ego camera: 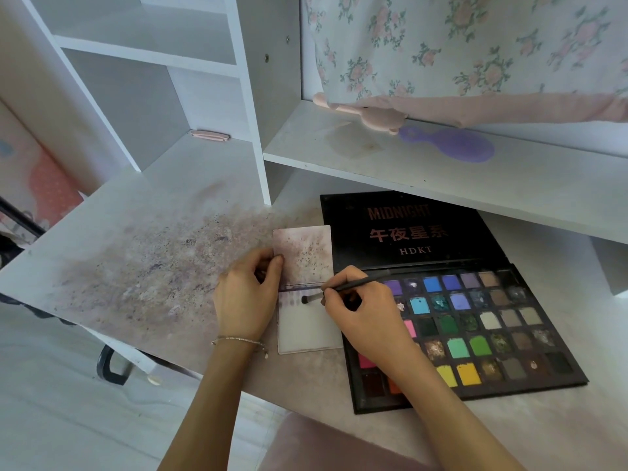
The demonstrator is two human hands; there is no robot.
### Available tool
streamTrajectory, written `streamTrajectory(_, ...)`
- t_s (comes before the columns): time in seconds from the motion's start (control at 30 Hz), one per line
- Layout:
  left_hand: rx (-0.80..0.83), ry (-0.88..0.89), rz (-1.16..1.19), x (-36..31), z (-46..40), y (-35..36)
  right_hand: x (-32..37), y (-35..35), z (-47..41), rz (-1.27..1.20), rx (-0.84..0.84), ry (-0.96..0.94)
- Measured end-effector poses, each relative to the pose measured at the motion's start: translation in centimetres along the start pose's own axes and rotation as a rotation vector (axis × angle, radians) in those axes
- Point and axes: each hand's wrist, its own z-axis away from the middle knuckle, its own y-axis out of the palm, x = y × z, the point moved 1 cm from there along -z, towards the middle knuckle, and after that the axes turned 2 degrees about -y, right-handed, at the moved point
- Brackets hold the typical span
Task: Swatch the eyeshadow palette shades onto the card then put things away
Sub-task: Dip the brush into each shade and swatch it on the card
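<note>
The left hand [246, 294], a thin bracelet [238, 340] at its wrist, has its fingers curled over the left edge of the swatch card [307, 329], pinching it flat to the counter [142, 253]. The right hand [362, 305] pinches a slim dark makeup brush [343, 287] like a pen, its soft tip touching the card's middle just under a purple line and a row of smudged purple marks. The card is white, rectangular with rounded corners, its upper half speckled with purple powder. Just beside it on the right lies the open eyeshadow palette [475, 331], a black case with a grid of square pans in blues, greens, yellows, pinks and browns, its lid printed MIDNIGHT and HDKT. The white counter is dusted with purplish powder. On the shelf [441, 178] above rest a purple hairbrush [452, 144] and a pink one [356, 112], under a floral curtain [475, 45].
</note>
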Motion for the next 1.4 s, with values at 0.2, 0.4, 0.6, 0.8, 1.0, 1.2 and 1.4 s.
streamTrajectory(0.2,-0.009,0.001,0.003,0.1,0.0,0.0,0.2,0.0,0.0,0.009,0.004,-0.01)
streamTrajectory(0.4,-0.015,-0.005,-0.002,0.0,0.1,0.0,0.2,0.0,0.0,0.036,0.01,-0.021)
streamTrajectory(0.6,-0.011,-0.004,0.0,0.0,0.1,0.0,0.1,0.1,-0.1,0.047,0.009,-0.019)
streamTrajectory(0.8,-0.007,-0.003,0.001,0.0,0.1,0.1,0.2,0.0,0.0,0.037,0.029,-0.014)
streamTrajectory(1.0,-0.004,-0.013,-0.007,0.0,0.1,0.1,0.2,-0.1,0.0,0.055,0.02,-0.016)
streamTrajectory(1.2,-0.007,-0.019,-0.016,0.0,0.0,0.1,0.4,-0.2,0.0,-0.087,-0.059,-0.037)
streamTrajectory(1.4,-0.001,-0.03,-0.012,-0.1,0.0,0.1,0.6,-1.6,-0.2,-0.329,-0.187,-0.039)
